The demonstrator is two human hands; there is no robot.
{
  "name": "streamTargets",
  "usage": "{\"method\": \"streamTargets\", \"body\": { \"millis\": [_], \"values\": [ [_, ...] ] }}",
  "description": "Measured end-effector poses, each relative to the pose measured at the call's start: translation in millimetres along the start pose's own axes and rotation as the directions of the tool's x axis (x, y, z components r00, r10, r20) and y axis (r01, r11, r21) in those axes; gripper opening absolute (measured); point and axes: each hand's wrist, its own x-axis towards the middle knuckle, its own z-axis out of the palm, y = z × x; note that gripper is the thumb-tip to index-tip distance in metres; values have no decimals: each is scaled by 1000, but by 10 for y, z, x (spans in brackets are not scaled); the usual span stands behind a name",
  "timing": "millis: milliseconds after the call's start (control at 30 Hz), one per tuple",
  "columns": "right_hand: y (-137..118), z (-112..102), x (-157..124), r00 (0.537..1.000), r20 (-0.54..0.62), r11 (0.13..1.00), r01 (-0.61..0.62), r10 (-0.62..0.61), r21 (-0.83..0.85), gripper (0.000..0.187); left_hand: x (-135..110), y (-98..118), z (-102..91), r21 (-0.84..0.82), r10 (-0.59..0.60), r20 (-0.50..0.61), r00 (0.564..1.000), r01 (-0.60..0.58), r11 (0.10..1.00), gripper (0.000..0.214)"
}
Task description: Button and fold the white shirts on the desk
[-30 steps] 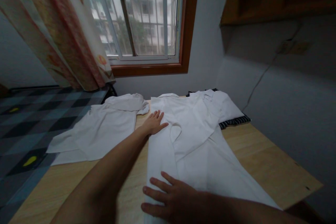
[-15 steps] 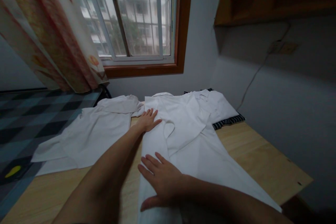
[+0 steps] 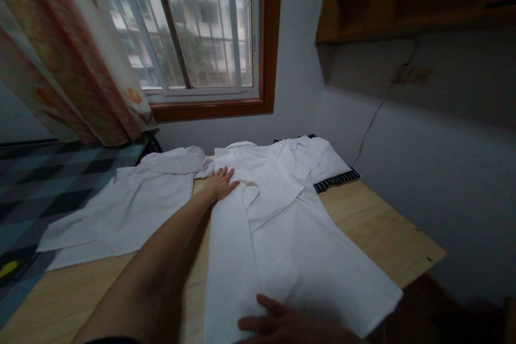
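A white garment, perhaps a shirt or coat, lies spread on the wooden table, its left side folded inward in a long strip. My left hand rests flat on the upper left of this garment, fingers spread. Low in the view, my right hand lies on the garment's lower part with its visible fingers apart; the bottom frame edge cuts off some of it. To the left, a second white garment lies across the table and the checked surface beside it.
The wooden table reaches right to a corner. Folded white cloth sits on black-and-white striped fabric at the back. A blue-black checked cover lies left. Behind are a window, curtain, wall shelf and cable.
My right hand has slid down the garment toward me and partly out of view. My left hand keeps its place on the cloth. The camera has turned slightly right.
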Motion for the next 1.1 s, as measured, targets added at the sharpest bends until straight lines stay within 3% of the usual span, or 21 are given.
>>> {"method": "streamTargets", "body": {
  "millis": [100, 133, 167, 200, 267, 333, 400, 467, 533, 600, 633, 733, 767, 833, 967, 1000, 1033, 1100],
  "values": [
    [-59, -159, -383, 977, -65, 978, -199, 203, 66, 27, -48, 39, -56, 57, 66, -111, 992, -59, 997, 54],
    [-69, -218, -535, 939, -111, 946, -321, 325, 53, 29, -62, 64, -82, 82, 104, -149, 983, -92, 992, 48],
    [-72, -275, -696, 867, -173, 883, -469, 466, 25, 32, -72, 102, -112, 105, 146, -184, 972, -128, 986, 42],
    [-67, -327, -860, 754, -245, 777, -629, 609, -6, 35, -79, 160, -146, 122, 189, -214, 959, -165, 979, 37],
    [-34, -411, -1176, 450, -361, 468, -883, 817, -40, 41, -81, 353, -225, 123, 262, -267, 927, -237, 964, 34],
    [15, -472, -1430, 172, -385, 175, -984, 907, -28, 48, -70, 658, -305, 64, 334, -300, 894, -331, 942, 37],
    [55, -521, -1585, -8, -336, -6, -1000, 942, 6, 51, -55, 1045, -366, -38, 444, -294, 846, -475, 879, 41],
    [57, -565, -1637, -108, -238, -97, -994, 965, 57, 44, -39, 1441, -386, -156, 584, -239, 776, -624, 765, 45],
    [-2, -605, -1617, -147, -169, -129, -985, 974, 113, 37, -23, 1759, -355, -263, 667, -171, 725, -686, 678, 47],
    [-118, -631, -1571, -102, -155, -76, -984, 983, 160, 36, -6, 1947, -283, -334, 697, -95, 711, -682, 650, 49],
    [-190, -634, -1548, -47, -171, -17, -985, 984, 173, 36, 1, 1993, -241, -355, 699, -64, 713, -670, 652, 50],
    [-396, -602, -1499, 195, -218, 231, -961, 956, 154, 30, 18, 2002, -123, -383, 678, -34, 734, -636, 670, 55],
    [-446, -582, -1489, 254, -231, 288, -949, 939, 130, 29, 23, 1988, -94, -394, 673, -42, 738, -631, 668, 56],
    [-507, -545, -1473, 307, -235, 338, -936, 922, 102, 28, 43, 1966, -56, -445, 659, -68, 749, -614, 652, 54],
    [-518, -522, -1483, 292, -110, 311, -916, 950, 255, 28, 160, 1989, -85, -702, 490, -110, 865, -416, 578, 43],
    [-508, -524, -1495, 260, -97, 277, -912, 961, 302, 31, 205, 2006, -120, -744, 417, -115, 902, -356, 565, 42],
    [-494, -526, -1507, 194, -112, 221, -918, 975, 329, 35, 253, 2027, -166, -764, 336, -127, 933, -308, 566, 40],
    [-460, -523, -1525, -11, -209, 56, -948, 978, 313, 39, 346, 2085, -281, -749, 160, -174, 972, -236, 619, 33]
  ]
}}
